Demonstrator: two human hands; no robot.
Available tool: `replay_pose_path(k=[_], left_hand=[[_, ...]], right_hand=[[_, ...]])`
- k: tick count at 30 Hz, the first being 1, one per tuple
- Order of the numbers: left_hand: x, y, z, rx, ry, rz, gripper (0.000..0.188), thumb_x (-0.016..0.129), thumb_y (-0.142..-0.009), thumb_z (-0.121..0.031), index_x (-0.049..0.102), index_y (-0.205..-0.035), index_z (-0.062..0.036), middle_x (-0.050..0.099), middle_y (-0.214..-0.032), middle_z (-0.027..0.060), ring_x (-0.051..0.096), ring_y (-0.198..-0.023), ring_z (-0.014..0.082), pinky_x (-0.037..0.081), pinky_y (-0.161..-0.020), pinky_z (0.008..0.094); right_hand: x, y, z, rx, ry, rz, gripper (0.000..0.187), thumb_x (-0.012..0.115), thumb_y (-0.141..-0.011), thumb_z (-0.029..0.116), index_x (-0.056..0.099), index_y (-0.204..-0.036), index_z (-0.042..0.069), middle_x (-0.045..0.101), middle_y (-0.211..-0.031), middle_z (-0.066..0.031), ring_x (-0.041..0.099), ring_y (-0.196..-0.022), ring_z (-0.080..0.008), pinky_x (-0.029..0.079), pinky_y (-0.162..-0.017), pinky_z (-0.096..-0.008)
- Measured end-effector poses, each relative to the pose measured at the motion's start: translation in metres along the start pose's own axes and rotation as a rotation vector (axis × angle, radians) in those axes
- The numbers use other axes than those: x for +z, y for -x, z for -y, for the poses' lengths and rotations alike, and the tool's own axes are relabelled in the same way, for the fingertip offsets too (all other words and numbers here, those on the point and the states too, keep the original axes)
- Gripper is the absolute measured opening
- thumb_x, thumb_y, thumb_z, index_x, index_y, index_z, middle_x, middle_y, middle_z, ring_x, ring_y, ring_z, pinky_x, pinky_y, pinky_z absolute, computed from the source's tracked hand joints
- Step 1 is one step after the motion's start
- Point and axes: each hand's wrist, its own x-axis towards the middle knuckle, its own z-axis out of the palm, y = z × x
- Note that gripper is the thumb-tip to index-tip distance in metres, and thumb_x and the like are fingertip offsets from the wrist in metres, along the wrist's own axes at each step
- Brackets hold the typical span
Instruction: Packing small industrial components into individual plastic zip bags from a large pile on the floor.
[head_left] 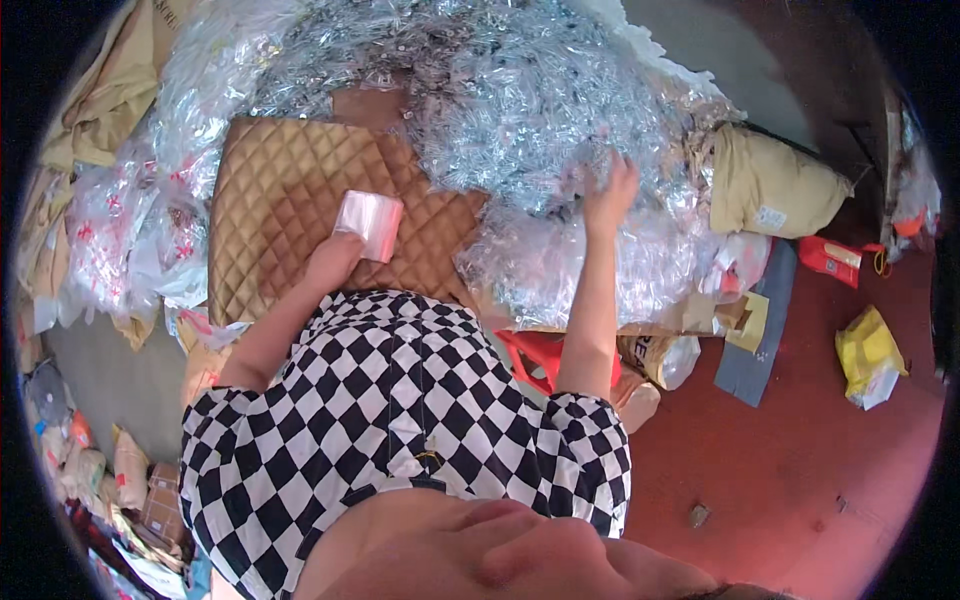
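My left hand [335,262] grips the lower left corner of a small stack of clear plastic bags [368,224] with a pinkish right edge. The stack is over a brown quilted mat [270,190] right in front of me. To the right, my right hand [610,198] reaches over a big heap of small, shiny clear plastic pieces [540,110]. Its fingers look apart, and nothing shows between them, though the fingertips blend partly into the glittering heap.
Larger clear bags with red marks [125,235] lie left of the mat. A tan sack [775,185] rests at the heap's right side. On the red floor [720,480] are a yellow bag [870,355] and a grey strip [757,345]. Part of a red stool [535,358] shows beside me.
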Motion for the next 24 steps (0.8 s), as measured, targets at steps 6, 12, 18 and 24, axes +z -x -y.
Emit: replay_pose_path(k=[6, 12, 18, 24], left_hand=[[-0.046, -0.042, -0.028, -0.202, 0.046, 0.26, 0.014, 0.056, -0.088, -0.019, 0.062, -0.084, -0.0064, 0.059, -0.086, 0.0127, 0.06, -0.082, 0.0343, 0.05, -0.07, 0.046], [-0.068, -0.013, -0.022, -0.326, 0.359, -0.299, 0.021, 0.053, -0.091, -0.017, 0.065, -0.103, -0.0061, 0.058, -0.087, 0.0151, 0.057, -0.091, 0.0366, 0.047, -0.083, 0.0433], [-0.082, -0.025, -0.026, -0.333, 0.41, -0.264, 0.019, 0.057, -0.083, -0.008, 0.068, -0.099, -0.0084, 0.057, -0.086, 0.014, 0.057, -0.087, 0.0355, 0.047, -0.078, 0.0439], [-0.093, -0.032, -0.036, -0.349, 0.471, -0.263, 0.022, 0.06, -0.078, -0.005, 0.069, -0.098, -0.0085, 0.056, -0.083, 0.0137, 0.058, -0.081, 0.0338, 0.048, -0.07, 0.0431]], right_hand=[[0.041, -0.078, -0.024, -0.206, 0.141, -0.018, 0.047, 0.062, -0.085, 0.023, 0.05, -0.129, 0.009, 0.054, -0.127, -0.017, 0.052, -0.112, -0.0371, 0.04, -0.098, -0.0504], [0.018, -0.124, 0.12, 0.632, -1.247, 0.171, 0.036, 0.06, -0.092, 0.029, 0.054, -0.123, 0.011, 0.064, -0.108, -0.005, 0.06, -0.092, -0.0152, 0.047, -0.072, -0.0334], [0.107, -0.102, 0.264, -0.054, -1.014, 1.01, 0.046, 0.066, -0.086, 0.027, 0.053, -0.129, 0.015, 0.065, -0.114, -0.0093, 0.063, -0.101, -0.0216, 0.049, -0.085, -0.0336], [0.169, -0.083, 0.326, -0.229, -0.362, 0.865, 0.047, 0.069, -0.08, 0.037, 0.06, -0.123, 0.019, 0.068, -0.11, -0.009, 0.064, -0.1, -0.0352, 0.05, -0.085, -0.0395]])
